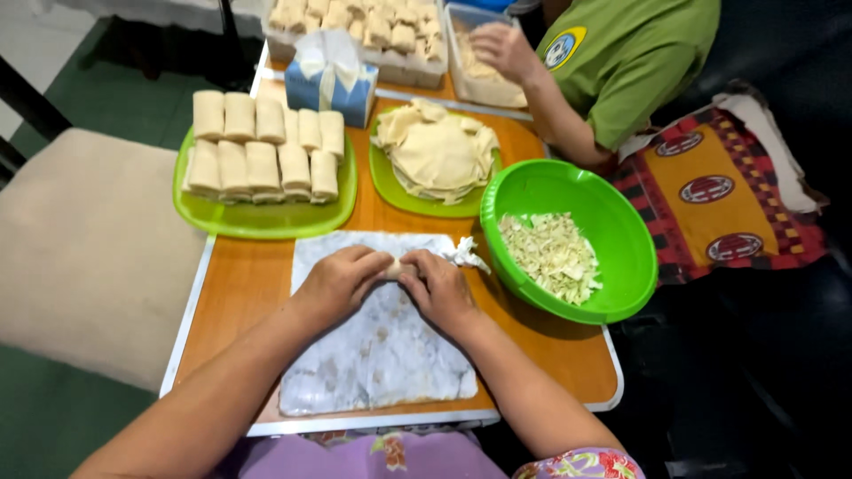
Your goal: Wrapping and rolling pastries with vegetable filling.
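My left hand [340,282] and my right hand [438,288] meet over a pale dough roll [398,269], fingers curled on it from both sides. The roll lies on a white plastic sheet [377,355] spread on an orange table [240,284]. Most of the roll is hidden under my fingers. To the right stands a green bowl [621,231] holding chopped pale filling [552,255]. Beyond my hands, a green plate bears a stack of thin round wrappers [437,153].
A green tray [266,217] at the left carries several finished rolls [262,146]. Behind it sit a blue tissue box [330,75] and clear containers of rolls [373,27]. Another person in a green shirt [621,62] reaches a hand [501,49] into a container. A cushioned chair [80,248] stands left.
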